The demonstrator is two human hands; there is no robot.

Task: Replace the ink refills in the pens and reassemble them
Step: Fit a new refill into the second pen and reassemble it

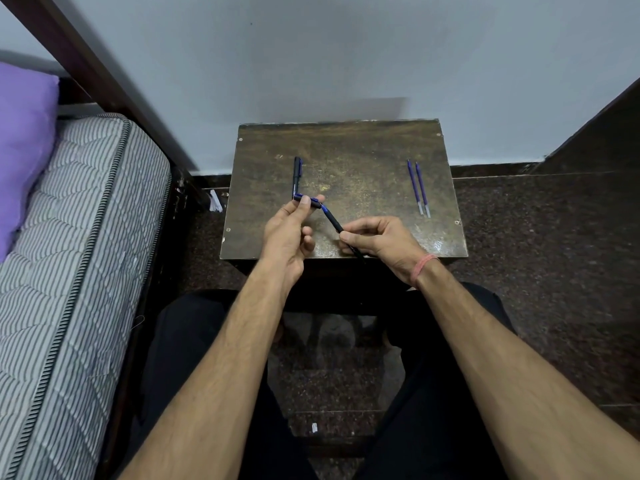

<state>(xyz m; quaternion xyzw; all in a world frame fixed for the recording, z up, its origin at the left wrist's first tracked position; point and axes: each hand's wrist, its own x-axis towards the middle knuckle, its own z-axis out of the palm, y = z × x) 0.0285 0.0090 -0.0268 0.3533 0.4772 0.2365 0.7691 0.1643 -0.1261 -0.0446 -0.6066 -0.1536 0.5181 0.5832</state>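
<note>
Over the near half of a small worn wooden table [363, 147], my left hand [289, 233] pinches the black-and-blue cap end of a pen [310, 200]. My right hand [377, 239] grips that pen's black barrel [334, 221], which slants down to the right; a short blue section shows between the two parts. A second black pen [297, 176] lies on the table's left side, pointing away from me. Two blue ink refills [418, 187] lie side by side on the right side, metal tips toward me.
A striped mattress [69, 254] with a purple pillow [24, 133] stands close on the left. A pale wall [329, 57] rises right behind the table. Dark speckled floor [536, 254] surrounds it, and my black-trousered legs sit under its near edge.
</note>
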